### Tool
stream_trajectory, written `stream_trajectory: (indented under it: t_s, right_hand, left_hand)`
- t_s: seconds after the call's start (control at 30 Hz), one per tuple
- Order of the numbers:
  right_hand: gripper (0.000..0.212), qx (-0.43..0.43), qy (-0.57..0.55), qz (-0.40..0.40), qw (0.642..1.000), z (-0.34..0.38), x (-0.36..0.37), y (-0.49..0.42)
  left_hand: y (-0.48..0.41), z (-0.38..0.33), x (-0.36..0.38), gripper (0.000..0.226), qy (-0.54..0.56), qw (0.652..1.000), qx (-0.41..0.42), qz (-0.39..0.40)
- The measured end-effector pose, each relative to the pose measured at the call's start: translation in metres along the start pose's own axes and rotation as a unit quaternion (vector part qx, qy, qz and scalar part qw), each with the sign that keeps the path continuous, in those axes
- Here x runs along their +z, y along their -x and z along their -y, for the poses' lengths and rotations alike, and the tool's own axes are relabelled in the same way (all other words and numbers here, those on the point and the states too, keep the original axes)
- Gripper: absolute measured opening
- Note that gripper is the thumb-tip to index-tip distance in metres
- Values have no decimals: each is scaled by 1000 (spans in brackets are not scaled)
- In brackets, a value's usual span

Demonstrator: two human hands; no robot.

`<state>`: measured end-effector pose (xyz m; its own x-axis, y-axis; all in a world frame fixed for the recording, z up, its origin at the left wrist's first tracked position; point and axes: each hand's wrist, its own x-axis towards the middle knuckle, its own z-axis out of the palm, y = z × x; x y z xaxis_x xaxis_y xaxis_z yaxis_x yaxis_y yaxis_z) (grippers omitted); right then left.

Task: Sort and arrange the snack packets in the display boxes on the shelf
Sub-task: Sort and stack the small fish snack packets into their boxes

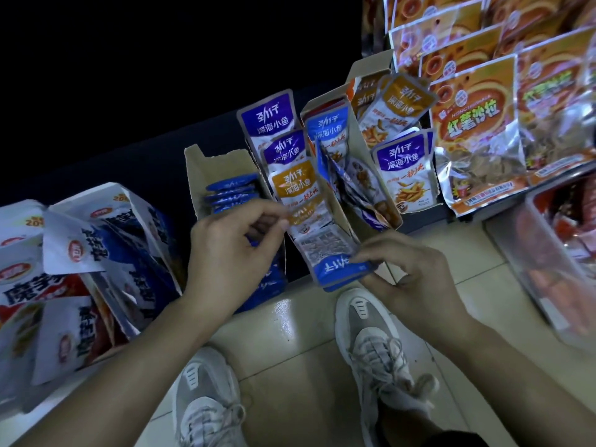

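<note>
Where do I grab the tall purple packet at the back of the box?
Pinch the purple packet by its top edge, coming from above. It stands nearly upright with its top clear; the packets in front cover its lower half.

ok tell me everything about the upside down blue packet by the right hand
The blue packet is a small glossy sachet, upside down, back face showing: a blue band with inverted white characters nearest the person, a grey printed panel beyond. The right hand pinches its blue end. Beyond it lies an orange-topped packet, pinched by the left hand.
</note>
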<state>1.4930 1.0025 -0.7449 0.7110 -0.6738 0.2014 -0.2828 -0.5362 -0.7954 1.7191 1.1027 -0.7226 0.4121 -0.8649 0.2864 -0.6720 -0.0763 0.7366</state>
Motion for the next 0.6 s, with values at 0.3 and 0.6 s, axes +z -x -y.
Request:
stream_trajectory:
  t_s: [0.3, 0.6]
  right_hand:
    - [24, 9, -3, -9, 1000, 0, 2, -2]
    - [19, -7, 10, -30, 999, 4, 6, -9]
  left_hand:
    - [-31, 5, 10, 59, -313, 943, 70, 89]
    - [-15, 8, 7, 18, -66, 980, 67, 173]
